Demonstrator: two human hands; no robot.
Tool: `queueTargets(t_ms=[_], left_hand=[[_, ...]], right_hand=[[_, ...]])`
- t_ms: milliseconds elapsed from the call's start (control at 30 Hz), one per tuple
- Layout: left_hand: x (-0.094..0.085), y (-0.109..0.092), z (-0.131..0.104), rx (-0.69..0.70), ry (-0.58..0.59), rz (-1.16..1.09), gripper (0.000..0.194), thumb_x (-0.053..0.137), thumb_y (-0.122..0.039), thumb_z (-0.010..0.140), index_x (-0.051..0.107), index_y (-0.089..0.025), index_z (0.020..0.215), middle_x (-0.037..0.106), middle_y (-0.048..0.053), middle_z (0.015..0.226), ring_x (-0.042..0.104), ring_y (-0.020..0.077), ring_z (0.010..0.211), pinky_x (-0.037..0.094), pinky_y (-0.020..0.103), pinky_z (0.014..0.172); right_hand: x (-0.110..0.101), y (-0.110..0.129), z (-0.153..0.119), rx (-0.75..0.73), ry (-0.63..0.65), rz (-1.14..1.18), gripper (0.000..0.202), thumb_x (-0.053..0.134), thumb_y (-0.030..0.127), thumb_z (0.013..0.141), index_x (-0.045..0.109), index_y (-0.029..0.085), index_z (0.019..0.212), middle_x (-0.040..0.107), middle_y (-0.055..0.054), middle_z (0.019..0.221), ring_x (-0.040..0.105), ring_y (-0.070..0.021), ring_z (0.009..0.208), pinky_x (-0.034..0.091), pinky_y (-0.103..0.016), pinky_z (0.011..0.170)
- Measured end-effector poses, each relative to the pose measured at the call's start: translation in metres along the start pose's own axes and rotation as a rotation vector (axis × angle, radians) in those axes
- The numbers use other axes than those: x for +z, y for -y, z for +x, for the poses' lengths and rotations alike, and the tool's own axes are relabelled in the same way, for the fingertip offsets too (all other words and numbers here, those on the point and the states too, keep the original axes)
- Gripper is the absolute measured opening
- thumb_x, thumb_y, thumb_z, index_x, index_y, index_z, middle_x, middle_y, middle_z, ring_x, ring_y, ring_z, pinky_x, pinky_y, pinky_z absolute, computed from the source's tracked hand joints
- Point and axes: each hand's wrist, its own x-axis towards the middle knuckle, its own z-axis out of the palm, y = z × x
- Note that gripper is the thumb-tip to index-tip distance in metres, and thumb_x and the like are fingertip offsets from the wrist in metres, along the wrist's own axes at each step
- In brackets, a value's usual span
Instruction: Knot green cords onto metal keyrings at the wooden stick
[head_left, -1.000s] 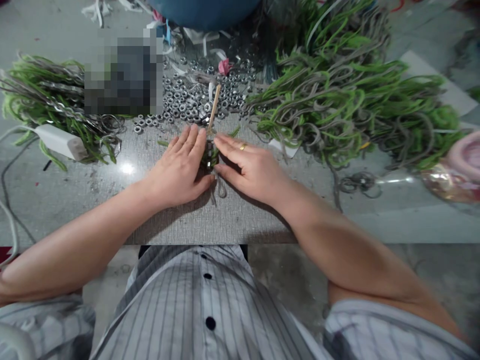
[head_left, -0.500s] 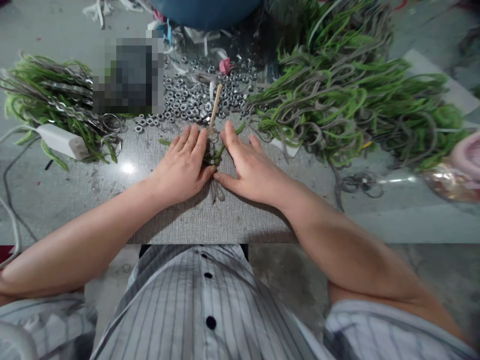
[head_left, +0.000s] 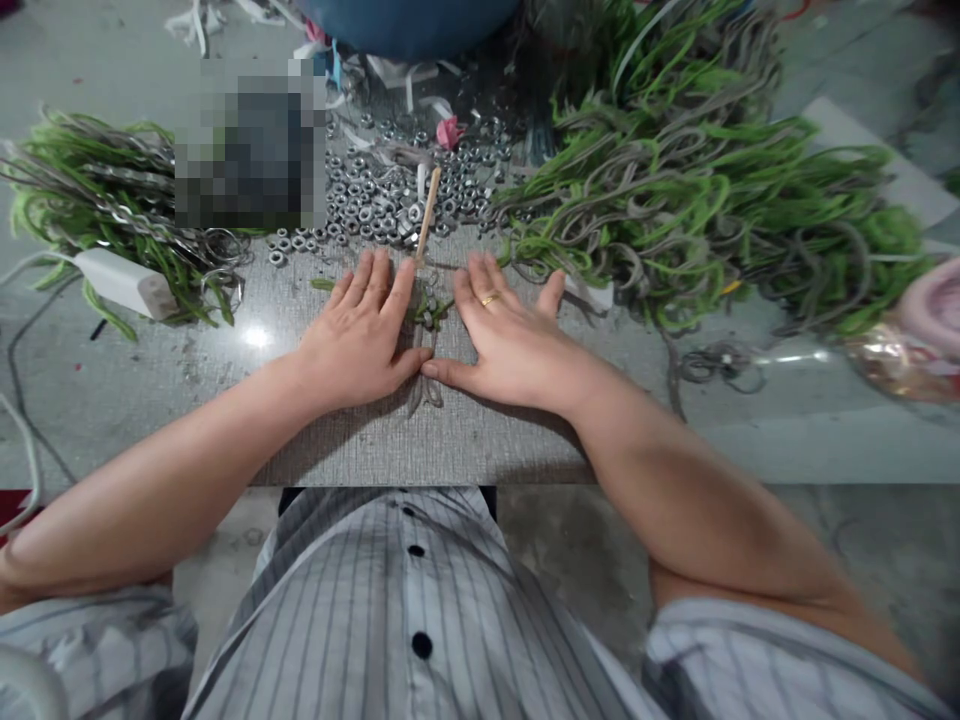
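Note:
A small piece of green and grey cord with metal nuts lies on the grey table between my hands, its grey loops toward the front edge. My left hand lies palm down at its left side, fingers stretched out. On the right, my right hand, with a ring on one finger, rests flat with its fingers spread. The two thumbs meet or nearly meet over the cords. Part of the cord is hidden under the hands. A thin wooden stick stands just beyond the cord piece.
Loose metal nuts are scattered behind my hands. A large heap of green and grey cords spreads at the right. Bundled cords and a white block lie left. A blue container stands at the back.
My right hand has shifted slightly right and its fingers have moved away from the cord piece, showing more of it. My left hand has barely moved.

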Motion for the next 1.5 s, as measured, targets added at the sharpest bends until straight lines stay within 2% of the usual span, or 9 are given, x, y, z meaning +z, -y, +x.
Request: queueTargets(t_ms=[300, 433, 567, 733, 900, 1033, 1233, 1367, 1500], left_hand=[[-0.003, -0.005, -0.004, -0.077, 0.008, 0.049, 0.094, 0.042, -0.065, 0.086, 0.017, 0.0, 0.15, 0.011, 0.03, 0.157, 0.008, 0.0452, 0.146, 0.015, 0.061, 0.114], [-0.008, -0.007, -0.004, -0.073, 0.022, 0.036, 0.093, 0.045, -0.063, 0.085, 0.019, -0.002, 0.149, 0.014, 0.029, 0.157, 0.01, 0.0449, 0.146, 0.016, 0.061, 0.114], [-0.011, -0.007, -0.003, -0.007, -0.069, 0.01, 0.07, 0.047, -0.051, 0.087, 0.036, -0.011, 0.143, 0.035, 0.02, 0.151, 0.026, 0.0389, 0.142, 0.023, 0.057, 0.113], [-0.012, -0.005, 0.001, 0.02, -0.235, 0.014, 0.037, 0.045, -0.027, 0.087, 0.06, -0.016, 0.119, 0.06, 0.013, 0.12, 0.051, 0.0309, 0.117, 0.041, 0.048, 0.1], [-0.015, -0.004, 0.004, -0.014, -0.155, 0.044, 0.034, 0.045, -0.015, 0.08, 0.065, -0.013, 0.108, 0.061, 0.014, 0.108, 0.053, 0.0305, 0.107, 0.044, 0.046, 0.094], [-0.013, 0.0, 0.004, -0.008, -0.202, -0.001, 0.027, 0.044, -0.017, 0.083, 0.065, -0.02, 0.101, 0.061, 0.01, 0.103, 0.052, 0.0282, 0.106, 0.042, 0.047, 0.095], [-0.009, 0.004, 0.005, 0.06, -0.239, 0.067, 0.022, 0.041, -0.02, 0.089, 0.064, -0.02, 0.086, 0.062, 0.008, 0.089, 0.056, 0.025, 0.095, 0.046, 0.041, 0.084], [-0.015, 0.0, 0.004, 0.076, -0.129, 0.142, 0.023, 0.039, -0.018, 0.089, 0.062, -0.017, 0.089, 0.064, 0.009, 0.084, 0.059, 0.0242, 0.087, 0.046, 0.038, 0.078], [-0.025, -0.003, 0.001, -0.038, 0.056, 0.188, 0.025, 0.038, -0.019, 0.09, 0.061, -0.015, 0.099, 0.066, 0.008, 0.08, 0.062, 0.0223, 0.072, 0.044, 0.032, 0.065]], right_hand=[[0.004, -0.006, -0.004, 0.02, -0.067, -0.075, 0.098, 0.034, 0.076, 0.084, 0.015, 0.008, 0.153, 0.018, -0.026, 0.158, 0.013, -0.0462, 0.145, 0.0, -0.081, 0.102], [-0.005, 0.0, -0.002, 0.012, -0.092, -0.067, 0.086, 0.038, 0.068, 0.087, 0.027, 0.011, 0.15, 0.026, -0.024, 0.156, 0.023, -0.0437, 0.143, 0.006, -0.079, 0.105], [-0.009, 0.003, -0.001, -0.085, -0.217, 0.019, 0.056, 0.041, 0.048, 0.094, 0.045, 0.02, 0.142, 0.042, -0.015, 0.15, 0.038, -0.0358, 0.138, 0.02, -0.068, 0.11], [-0.004, -0.002, 0.003, -0.189, -0.323, 0.124, 0.038, 0.041, 0.027, 0.094, 0.06, 0.023, 0.127, 0.06, -0.011, 0.131, 0.051, -0.0299, 0.124, 0.039, -0.056, 0.103], [0.0, -0.004, 0.008, -0.199, -0.363, 0.12, 0.038, 0.042, 0.023, 0.093, 0.06, 0.022, 0.125, 0.061, -0.011, 0.124, 0.052, -0.0288, 0.117, 0.042, -0.052, 0.1], [0.0, -0.003, 0.01, -0.218, -0.37, 0.12, 0.032, 0.044, 0.025, 0.093, 0.064, 0.022, 0.117, 0.063, -0.011, 0.117, 0.054, -0.0289, 0.112, 0.042, -0.051, 0.098], [0.0, -0.002, 0.011, -0.225, -0.363, 0.093, 0.023, 0.042, 0.025, 0.094, 0.065, 0.023, 0.096, 0.064, -0.011, 0.108, 0.054, -0.0284, 0.108, 0.043, -0.049, 0.096], [-0.002, -0.002, 0.008, -0.236, -0.326, 0.032, 0.023, 0.04, 0.023, 0.095, 0.063, 0.023, 0.095, 0.063, -0.011, 0.109, 0.054, -0.0285, 0.107, 0.043, -0.049, 0.094], [-0.002, -0.005, 0.007, -0.255, -0.316, -0.03, 0.022, 0.04, 0.021, 0.095, 0.061, 0.02, 0.093, 0.062, -0.013, 0.11, 0.054, -0.0285, 0.105, 0.042, -0.047, 0.09]])
